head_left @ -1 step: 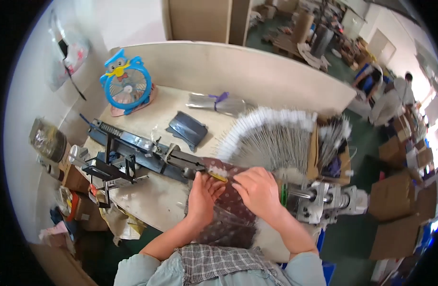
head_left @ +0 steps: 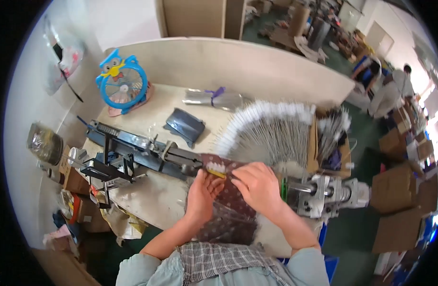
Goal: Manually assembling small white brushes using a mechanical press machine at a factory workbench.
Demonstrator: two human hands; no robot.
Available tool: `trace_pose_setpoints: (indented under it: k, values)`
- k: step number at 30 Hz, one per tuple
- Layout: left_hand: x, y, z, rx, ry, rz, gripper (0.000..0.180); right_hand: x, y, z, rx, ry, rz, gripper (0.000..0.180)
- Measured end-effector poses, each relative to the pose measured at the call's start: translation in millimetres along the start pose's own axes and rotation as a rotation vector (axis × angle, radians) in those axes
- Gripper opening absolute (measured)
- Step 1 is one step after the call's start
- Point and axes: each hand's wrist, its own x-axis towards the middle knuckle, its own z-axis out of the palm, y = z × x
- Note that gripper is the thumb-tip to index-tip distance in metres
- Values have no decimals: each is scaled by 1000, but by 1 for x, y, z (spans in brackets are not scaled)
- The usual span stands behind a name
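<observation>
On the left of the desk (head_left: 147, 200) a long dark machine (head_left: 133, 148) is laid slantwise, with a blue fan (head_left: 121, 83) behind it and a grey plastic part (head_left: 184, 126) just beyond its middle. At the machine's right end a dark dotted bag (head_left: 228, 209) is spread toward the person. The left hand (head_left: 203, 194) is pressed on the bag's upper left, fingers curled narrow at a small yellow piece (head_left: 217, 172) by the machine. The right hand (head_left: 258, 187) is laid flat and wide on the bag's upper right edge; whether anything is pinched beneath it cannot be told. For this step the bag is best kept taut and square to the machine, with both hands held close to the edge. To the right, a fan of white-tipped sticks (head_left: 271, 136) is stacked, and a metal motor (head_left: 323, 193) is mounted near the right wrist.
</observation>
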Motion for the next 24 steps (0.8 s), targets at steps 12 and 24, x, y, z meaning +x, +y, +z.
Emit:
trace_pose_setpoints:
  k: [12,24]
  values:
    - [-21,59,-187,-161,612,281,41,-116,32,35,-22,-514,270,17]
    - [-40,129,-329,-130,964,559,40,-101,31,15,-58,-615,210,13]
